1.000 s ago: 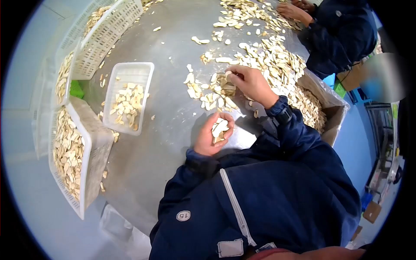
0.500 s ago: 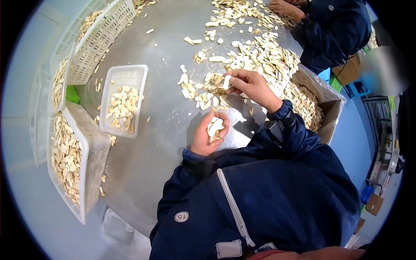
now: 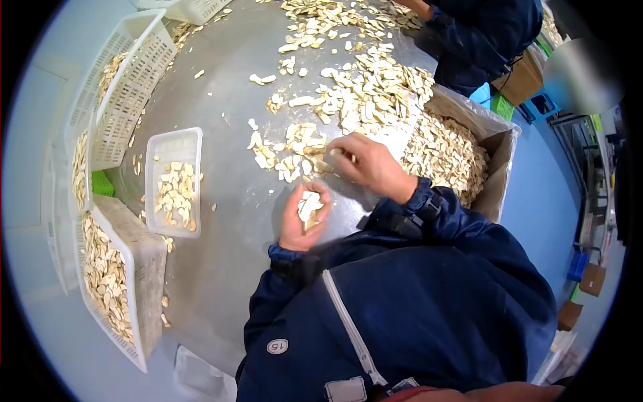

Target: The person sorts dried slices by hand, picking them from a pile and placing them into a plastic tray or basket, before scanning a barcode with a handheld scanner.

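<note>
My left hand (image 3: 303, 218) is curled around several pale slices (image 3: 310, 208), low over the metal table (image 3: 234, 174). My right hand (image 3: 372, 166) is above and to the right of it, fingers bent together, beside a small cluster of slices (image 3: 295, 144). Whatever the right fingertips hold, if anything, is too small to make out. A large heap of slices (image 3: 368, 87) spreads behind the right hand and runs toward a lined box (image 3: 445, 157) full of slices.
At the left are a shallow white tray (image 3: 153, 177) with some slices and tall white baskets (image 3: 149, 281) (image 3: 127, 100) holding more. A co-worker's dark sleeve (image 3: 462, 40) is at the top right. Cardboard boxes (image 3: 519, 79) stand beyond it.
The view has shifted, so the table's contents sit farther left and mostly lower. The white slice seen earlier at my right fingertips is no longer visible there. My left hand keeps its slices.
</note>
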Available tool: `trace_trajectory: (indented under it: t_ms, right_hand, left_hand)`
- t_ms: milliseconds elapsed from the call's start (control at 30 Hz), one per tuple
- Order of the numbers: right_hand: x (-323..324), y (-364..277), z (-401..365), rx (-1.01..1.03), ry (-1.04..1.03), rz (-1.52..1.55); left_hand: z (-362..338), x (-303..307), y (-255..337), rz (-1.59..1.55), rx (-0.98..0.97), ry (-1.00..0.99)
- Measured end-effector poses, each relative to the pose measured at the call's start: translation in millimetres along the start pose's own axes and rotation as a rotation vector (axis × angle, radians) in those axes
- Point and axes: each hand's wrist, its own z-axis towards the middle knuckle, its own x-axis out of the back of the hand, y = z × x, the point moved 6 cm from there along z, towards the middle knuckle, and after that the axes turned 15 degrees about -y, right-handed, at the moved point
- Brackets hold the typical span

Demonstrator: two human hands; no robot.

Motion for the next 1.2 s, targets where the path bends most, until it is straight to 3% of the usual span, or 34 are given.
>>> trace_trajectory:
  t_ms: [167, 200, 300, 367, 433, 467, 500, 567, 633, 667, 733, 833, 900, 967, 1000, 1067, 1100, 1200]
  right_hand:
    - [-21, -40, 0, 0.296, -0.055, -0.088]
    - [-30, -41, -1, 0.255, -0.194, -0.101]
    - [-36, -49, -7, 0.289, -0.166, -0.161]
    - [-36, -48, -11, 0.274, -0.208, -0.104]
    - [-27, -52, -11, 0.242, -0.226, -0.035]
    - [-27, -44, -10, 0.250, -0.219, -0.003]
    - [-23, -43, -12, 0.159, -0.223, -0.047]
    - [-21, -43, -13, 0.092, -0.222, -0.012]
    - [-23, -47, -15, 0.150, -0.224, -0.091]
    - [-23, -50, -17, 0.159, -0.239, -0.105]
    - [-24, -56, -19, 0.194, -0.260, -0.127]
    - [-31, -57, -22, 0.187, -0.292, -0.084]
    - [-35, -60, -23, 0.219, -0.282, -0.064]
    - [-37, -63, -25, 0.281, -0.251, -0.091]
    - [-35, -66, -24, 0.268, -0.244, -0.075]
    - [-31, -63, -22, 0.196, -0.228, -0.047]
    - [-29, -60, -22, 0.158, -0.222, -0.035]
    - [-24, -59, -18, 0.177, -0.165, -0.060]
  left_hand:
    - [-4, 10, -1, 0.021, -0.021, -0.007]
    - [-4, 10, -1, 0.038, -0.033, -0.024]
    - [-8, 12, -2, -0.028, 0.001, 0.023]
    - [-11, 16, -8, -0.007, -0.152, 0.412]
    - [-10, 36, -11, -0.017, -0.114, 0.080]
    - [-10, 17, -4, -0.007, -0.094, -0.036]
    - [-11, 10, 5, 0.002, -0.143, -0.034]
    - [-29, -7, 39, -0.053, -0.263, -0.026]
    - [-66, -20, 106, 0.159, -0.616, 0.049]
    - [-93, -69, 142, 0.110, -0.857, 0.154]
    - [-149, -106, 223, -0.092, -1.038, -0.158]
    - [-212, -181, 285, -0.014, -1.401, -0.331]
    - [-218, -168, 288, 0.080, -1.371, -0.370]
    - [-187, -153, 245, 0.323, -1.329, -0.239]
    - [-164, -136, 223, 0.300, -1.070, -0.440]
    - [-125, -90, 150, 0.918, -0.724, 0.201]
    - [-97, -62, 110, 0.716, -0.443, 0.241]
    - [-47, -54, 23, 0.840, 0.037, 0.293]
